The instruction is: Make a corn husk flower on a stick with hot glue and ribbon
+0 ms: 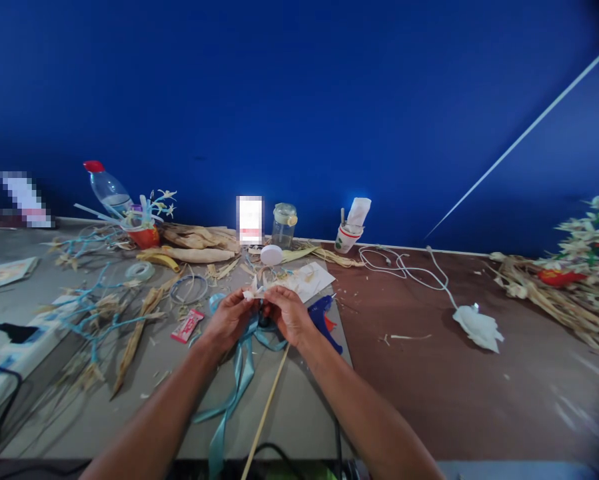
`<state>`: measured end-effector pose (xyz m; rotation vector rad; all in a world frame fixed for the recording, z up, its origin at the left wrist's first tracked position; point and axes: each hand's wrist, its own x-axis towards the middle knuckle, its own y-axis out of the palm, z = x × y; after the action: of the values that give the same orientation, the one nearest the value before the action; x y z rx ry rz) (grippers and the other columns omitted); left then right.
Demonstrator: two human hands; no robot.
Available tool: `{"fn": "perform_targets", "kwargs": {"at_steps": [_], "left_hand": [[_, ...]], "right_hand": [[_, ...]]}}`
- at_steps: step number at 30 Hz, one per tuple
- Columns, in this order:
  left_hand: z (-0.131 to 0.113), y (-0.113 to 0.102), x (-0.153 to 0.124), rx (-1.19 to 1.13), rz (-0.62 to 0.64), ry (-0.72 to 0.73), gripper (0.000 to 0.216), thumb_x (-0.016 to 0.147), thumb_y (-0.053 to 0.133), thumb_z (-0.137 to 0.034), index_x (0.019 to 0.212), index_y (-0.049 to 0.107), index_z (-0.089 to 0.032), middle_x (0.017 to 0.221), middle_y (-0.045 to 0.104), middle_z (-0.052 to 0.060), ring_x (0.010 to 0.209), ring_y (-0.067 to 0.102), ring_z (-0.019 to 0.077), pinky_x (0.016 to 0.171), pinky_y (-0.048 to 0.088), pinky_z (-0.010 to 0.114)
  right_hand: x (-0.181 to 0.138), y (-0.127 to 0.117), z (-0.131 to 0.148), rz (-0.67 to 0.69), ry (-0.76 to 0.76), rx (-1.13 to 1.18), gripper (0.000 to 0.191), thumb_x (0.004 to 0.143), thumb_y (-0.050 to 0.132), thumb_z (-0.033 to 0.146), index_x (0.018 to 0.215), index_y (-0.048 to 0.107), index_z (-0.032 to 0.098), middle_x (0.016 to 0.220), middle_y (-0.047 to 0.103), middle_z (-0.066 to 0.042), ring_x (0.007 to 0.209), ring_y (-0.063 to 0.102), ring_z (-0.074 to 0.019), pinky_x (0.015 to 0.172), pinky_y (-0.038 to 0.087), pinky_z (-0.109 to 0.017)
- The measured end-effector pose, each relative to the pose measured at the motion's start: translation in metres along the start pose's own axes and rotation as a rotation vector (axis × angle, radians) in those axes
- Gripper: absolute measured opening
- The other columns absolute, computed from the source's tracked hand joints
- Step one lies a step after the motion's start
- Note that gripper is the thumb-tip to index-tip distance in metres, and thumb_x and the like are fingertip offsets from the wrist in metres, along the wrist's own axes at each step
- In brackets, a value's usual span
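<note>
Left hand point(228, 321): pinches a pale piece point(250, 293)
Right hand point(288, 315): pinches the piece's right side
Blue ribbon point(248, 368): trails over the bench point(304, 410) beneath the hands

On the tabletop point(454, 407) lies the ribbon point(247, 370) — wrapper point(186, 326) to its left, jar point(283, 232) and cup point(348, 240) behind it, husks point(199, 237) left of the jar — power strip point(34, 357) far left, flowers point(582, 241) far right.

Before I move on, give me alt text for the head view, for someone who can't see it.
The left hand and right hand pinch a small pale piece together above a cluttered table. Teal ribbon trails toward the viewer; dried strips, a red cup and a clear jar sit by a blue wall.
</note>
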<state>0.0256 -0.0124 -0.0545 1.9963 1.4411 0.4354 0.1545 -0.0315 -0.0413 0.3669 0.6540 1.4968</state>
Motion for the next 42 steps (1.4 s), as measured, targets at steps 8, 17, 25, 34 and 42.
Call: {"fn": "perform_targets", "kwargs": {"at_steps": [8, 17, 25, 34, 42], "left_hand": [[-0.001, 0.001, -0.001, 0.004, 0.016, -0.043, 0.014, 0.059, 0.076, -0.011, 0.071, 0.067, -0.011, 0.065, 0.065, 0.004, 0.061, 0.059, 0.0119, 0.065, 0.046, 0.024], [0.001, -0.004, 0.000, -0.002, 0.089, -0.070, 0.017, 0.060, 0.075, -0.013, 0.075, 0.068, -0.011, 0.070, 0.066, 0.005, 0.065, 0.059, 0.0124, 0.068, 0.046, 0.024], [-0.003, -0.003, -0.001, -0.034, 0.038, -0.083, 0.013, 0.062, 0.075, -0.012, 0.072, 0.067, -0.009, 0.065, 0.063, 0.003, 0.059, 0.055, 0.0092, 0.062, 0.045, 0.021], [0.000, -0.002, 0.002, -0.012, -0.004, -0.081, 0.017, 0.058, 0.078, -0.013, 0.072, 0.068, -0.011, 0.064, 0.063, 0.002, 0.057, 0.054, 0.0085, 0.058, 0.044, 0.020], [0.002, -0.002, 0.002, 0.047, -0.010, -0.091, 0.023, 0.054, 0.080, -0.016, 0.073, 0.069, -0.011, 0.073, 0.068, 0.005, 0.067, 0.060, 0.0121, 0.068, 0.047, 0.022]], "right_hand": [[0.001, 0.001, 0.003, -0.016, -0.015, 0.046, 0.021, 0.057, 0.074, 0.025, 0.055, 0.055, 0.016, 0.048, 0.053, 0.005, 0.043, 0.043, -0.0062, 0.047, 0.033, -0.020], [0.002, 0.000, 0.003, -0.013, 0.024, 0.133, 0.029, 0.055, 0.077, 0.030, 0.054, 0.052, 0.016, 0.047, 0.053, 0.005, 0.043, 0.044, -0.0070, 0.045, 0.034, -0.020], [-0.004, 0.001, 0.003, 0.084, -0.077, -0.038, 0.026, 0.062, 0.073, 0.037, 0.073, 0.060, 0.018, 0.063, 0.060, 0.001, 0.050, 0.046, -0.0080, 0.050, 0.037, -0.021], [0.001, 0.003, -0.011, 0.032, -0.258, -0.305, 0.016, 0.063, 0.067, 0.021, 0.078, 0.060, 0.021, 0.067, 0.057, 0.004, 0.059, 0.052, -0.0112, 0.061, 0.044, -0.024], [0.001, 0.002, -0.007, -0.035, -0.375, -0.523, 0.010, 0.063, 0.067, 0.024, 0.069, 0.060, 0.020, 0.068, 0.057, 0.002, 0.070, 0.052, -0.0146, 0.066, 0.042, -0.025]]}}
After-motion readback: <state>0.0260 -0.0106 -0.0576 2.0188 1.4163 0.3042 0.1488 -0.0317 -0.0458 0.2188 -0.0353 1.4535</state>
